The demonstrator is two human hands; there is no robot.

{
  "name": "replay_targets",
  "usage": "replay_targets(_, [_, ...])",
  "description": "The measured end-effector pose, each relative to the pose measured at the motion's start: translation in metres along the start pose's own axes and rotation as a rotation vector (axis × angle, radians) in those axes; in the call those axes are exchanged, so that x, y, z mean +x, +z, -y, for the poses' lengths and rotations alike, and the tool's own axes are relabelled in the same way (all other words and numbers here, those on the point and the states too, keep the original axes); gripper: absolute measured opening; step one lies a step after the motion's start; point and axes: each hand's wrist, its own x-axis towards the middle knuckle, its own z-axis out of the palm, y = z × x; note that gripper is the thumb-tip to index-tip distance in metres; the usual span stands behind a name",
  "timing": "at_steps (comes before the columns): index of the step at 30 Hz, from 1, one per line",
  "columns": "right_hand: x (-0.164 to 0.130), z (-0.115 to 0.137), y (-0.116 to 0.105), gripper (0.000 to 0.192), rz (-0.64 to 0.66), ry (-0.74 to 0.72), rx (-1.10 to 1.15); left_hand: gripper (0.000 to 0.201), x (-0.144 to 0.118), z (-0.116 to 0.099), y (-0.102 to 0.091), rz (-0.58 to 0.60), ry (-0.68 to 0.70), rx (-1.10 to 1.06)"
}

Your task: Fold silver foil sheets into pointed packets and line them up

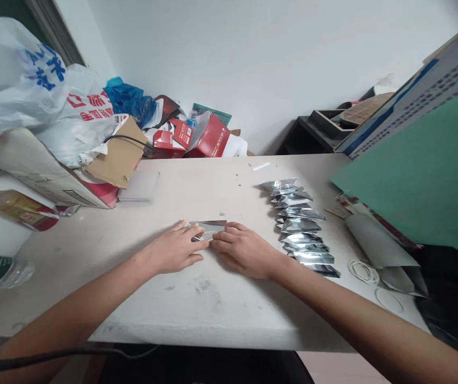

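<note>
A small silver foil piece [212, 226] lies on the white table in front of me, partly covered by my fingers. From the left, my left hand [175, 248] has its thumb and fingers closed on the near-left edge of the foil. My right hand [249, 250] grips its right side with bent fingers, the fingertips of both hands almost touching. What is under the fingertips is hidden. To the right of my right hand, several folded silver foil packets [301, 226] lie overlapping in a row running away from me.
White plastic bags [80, 114], a cardboard box [48, 165] and bottles [21, 208] crowd the left. Red boxes [213, 136] are heaped at the back. On the right are a coil of white cord [363, 272], a grey rolled sheet [377, 245] and a green board [421, 176].
</note>
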Motion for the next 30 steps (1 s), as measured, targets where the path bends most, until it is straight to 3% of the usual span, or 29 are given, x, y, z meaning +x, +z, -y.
replay_targets(8, [0.000, 0.000, 0.004, 0.033, 0.012, -0.030, -0.072, 0.028, 0.002, -0.001, 0.004, 0.002, -0.040, -0.048])
replay_targets(19, [-0.006, -0.017, 0.013, 0.030, -0.107, 0.051, 0.167, 0.027, 0.000, 0.009, 0.007, -0.009, -0.076, -0.146])
replay_targets(23, [0.000, -0.013, 0.021, 0.019, -0.153, 0.098, 0.092, 0.019, 0.006, 0.001, 0.016, -0.057, -0.116, -0.088])
replay_targets(30, [0.004, -0.011, 0.040, 0.028, -0.285, 0.083, -0.081, 0.021, 0.003, -0.001, 0.038, -0.234, -0.140, -0.038])
